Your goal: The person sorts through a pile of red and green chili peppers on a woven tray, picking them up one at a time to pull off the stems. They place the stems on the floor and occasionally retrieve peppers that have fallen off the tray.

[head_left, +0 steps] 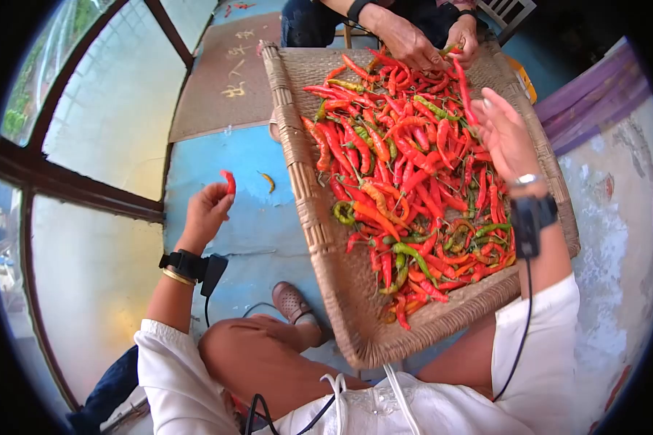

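Observation:
My left hand is out to the left of the basket, above the blue floor, with its fingers pinched round a red chili pepper. My right hand is raised over the basket's right side, fingers stretched and apart, nothing in its grip. Just left of those fingertips a long red chili pepper overlaps them in this view. Below lies a heap of chili peppers, mostly red with some green and orange ones, in a rectangular woven basket that slopes across my lap.
Across the basket, another person's hands work among the peppers at the far edge. A single yellowish pepper lies on the blue floor. Framed window panes run along the left, a pale wall along the right. Cables hang from both my wrists.

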### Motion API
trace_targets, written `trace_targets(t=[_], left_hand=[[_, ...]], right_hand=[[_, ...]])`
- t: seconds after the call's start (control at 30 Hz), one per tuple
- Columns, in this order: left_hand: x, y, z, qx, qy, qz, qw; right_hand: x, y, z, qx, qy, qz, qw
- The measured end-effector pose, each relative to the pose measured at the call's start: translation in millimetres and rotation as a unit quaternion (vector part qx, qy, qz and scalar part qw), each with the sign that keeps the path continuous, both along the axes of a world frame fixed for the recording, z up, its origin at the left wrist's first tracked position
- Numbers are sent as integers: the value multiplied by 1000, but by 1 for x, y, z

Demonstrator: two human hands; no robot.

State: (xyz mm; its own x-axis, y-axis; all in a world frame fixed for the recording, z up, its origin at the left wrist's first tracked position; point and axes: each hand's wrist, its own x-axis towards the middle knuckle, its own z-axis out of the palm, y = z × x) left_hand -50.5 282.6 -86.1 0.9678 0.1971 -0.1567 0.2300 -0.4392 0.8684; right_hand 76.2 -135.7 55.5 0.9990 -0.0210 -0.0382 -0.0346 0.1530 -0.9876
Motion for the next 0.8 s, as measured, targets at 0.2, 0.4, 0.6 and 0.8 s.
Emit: trace_targets(t=[0.2,0.4,0.6,0.8], left_hand=[[-37,-79,141,13,-161,-78,984],[-76,-164,184,70,-194,-231,951],[-100,-219,174,39,-151,-286,945],[-118,-256,155,73,-150,-276,947]], right_hand=[[-91,48,16,-210,-75,259,940],[-186,70,26,44,-7,371,928],[-199,24,9,9,54,313,948],[-194,-16,-3,-56,70,353,931]])
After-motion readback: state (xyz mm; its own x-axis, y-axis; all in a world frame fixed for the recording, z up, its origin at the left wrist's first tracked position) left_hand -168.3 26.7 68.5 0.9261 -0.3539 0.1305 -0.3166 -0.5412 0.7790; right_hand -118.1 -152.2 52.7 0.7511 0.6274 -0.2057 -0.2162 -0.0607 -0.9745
